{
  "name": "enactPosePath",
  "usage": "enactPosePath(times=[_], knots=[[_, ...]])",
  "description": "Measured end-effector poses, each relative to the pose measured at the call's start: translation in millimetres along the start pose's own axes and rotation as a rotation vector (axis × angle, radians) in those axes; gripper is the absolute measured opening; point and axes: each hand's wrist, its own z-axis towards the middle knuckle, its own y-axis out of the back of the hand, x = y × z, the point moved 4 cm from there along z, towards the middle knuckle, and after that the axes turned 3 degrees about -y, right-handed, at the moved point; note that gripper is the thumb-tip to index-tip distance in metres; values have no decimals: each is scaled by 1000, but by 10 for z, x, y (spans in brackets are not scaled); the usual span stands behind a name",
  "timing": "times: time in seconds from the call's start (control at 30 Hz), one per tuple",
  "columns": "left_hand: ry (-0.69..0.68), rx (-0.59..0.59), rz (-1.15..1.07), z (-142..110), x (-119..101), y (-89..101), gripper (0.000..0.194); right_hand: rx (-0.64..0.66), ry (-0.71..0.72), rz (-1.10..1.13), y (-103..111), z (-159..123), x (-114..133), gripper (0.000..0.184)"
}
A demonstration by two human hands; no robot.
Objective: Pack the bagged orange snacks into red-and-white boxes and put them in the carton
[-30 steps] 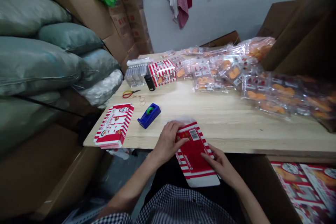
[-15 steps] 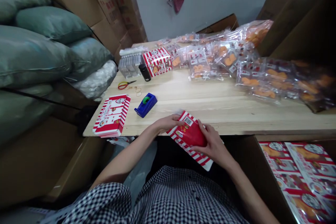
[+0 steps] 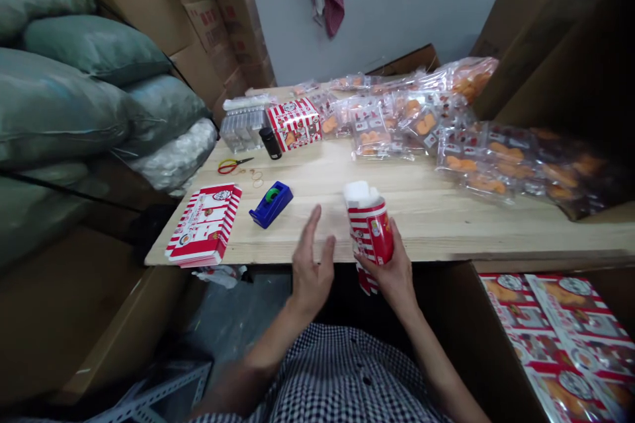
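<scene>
My right hand (image 3: 391, 271) grips a red-and-white striped carton (image 3: 370, 228) from its right side, over the table's front edge. The carton is bowed partly open, with white flaps sticking up at its top. My left hand (image 3: 312, 268) is raised to the left of the carton, apart from it, with fingers and thumb spread and nothing in them. Beyond that hand a blue tape dispenser (image 3: 271, 205) with a green roll sits on the table. A stack of flat striped cartons (image 3: 204, 223) lies at the table's left corner.
Scissors (image 3: 235, 165), a black bottle (image 3: 270, 143), a standing striped box (image 3: 296, 124) and clear plastic trays (image 3: 243, 127) occupy the back left. Many clear packets with orange pieces (image 3: 374, 135) cover the back and right. A cardboard box of packed cartons (image 3: 560, 330) stands lower right.
The carton was flat in both hands; now it is upright and bulged open, held by my right hand alone. My left hand has let go and opened. The view has tilted up slightly.
</scene>
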Motion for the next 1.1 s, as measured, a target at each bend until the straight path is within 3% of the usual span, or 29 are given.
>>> enactPosePath(times=[0.1, 0.23, 0.4, 0.57, 0.67, 0.73, 0.8, 0.93, 1.0, 1.1], knots=[[169, 204, -111, -350, 163, -342, 67, -59, 40, 6, -58, -53, 110, 105], [267, 241, -194, -423, 237, -570, 70, -97, 130, -110, -143, -170, 231, 98], [207, 226, -144, -236, 154, -506, 66, -141, 107, -245, -231, -258, 211, 99], [189, 280, -158, -165, 165, -475, 32, -132, 97, -256, -293, -322, 243, 102], [298, 176, -212, -108, 294, -353, 27, -45, 119, -141, -186, -299, 328, 123], [366, 135, -300, -67, 370, -270, 28, 73, 67, 91, -69, -230, 354, 129], [406, 151, -391, -48, 406, -225, 31, 188, -51, 368, 45, -137, 333, 118], [455, 232, -529, -125, 420, -245, 35, 383, -274, 666, 108, -24, 203, 64], [471, 282, -597, -198, 434, -283, 35, 427, -334, 750, 62, -33, 132, 57], [458, 370, -617, -297, 479, -326, 35, 380, -392, 778, -27, -79, 45, 54]])
